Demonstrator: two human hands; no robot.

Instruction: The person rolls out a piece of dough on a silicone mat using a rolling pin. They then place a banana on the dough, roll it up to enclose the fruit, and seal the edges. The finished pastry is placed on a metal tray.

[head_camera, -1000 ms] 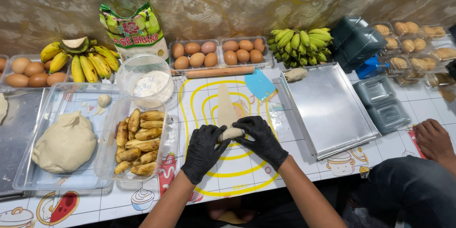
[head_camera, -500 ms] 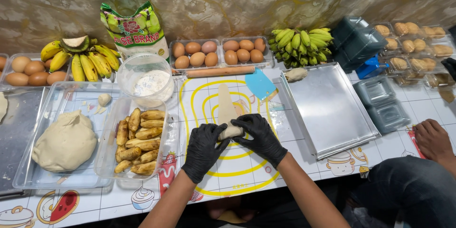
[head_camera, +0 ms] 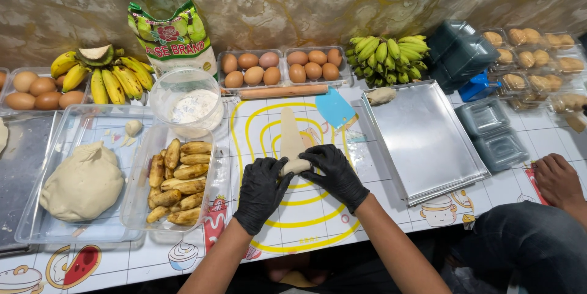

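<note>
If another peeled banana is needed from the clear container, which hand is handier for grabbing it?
Probably the left hand. The container of peeled bananas sits just to its left, while the right hand lies on the far side of the dough strip and would have to cross over. Both gloved hands now grip the roll.

Both black-gloved hands, left hand (head_camera: 262,191) and right hand (head_camera: 335,172), pinch the rolled near end of a long dough strip (head_camera: 290,135) lying on the yellow-ringed mat (head_camera: 318,220); tub of peeled bananas (head_camera: 175,179) just left, dough lump (head_camera: 82,182) further left, metal tray (head_camera: 422,141) right, another person's hand (head_camera: 557,179) at the table edge
</note>
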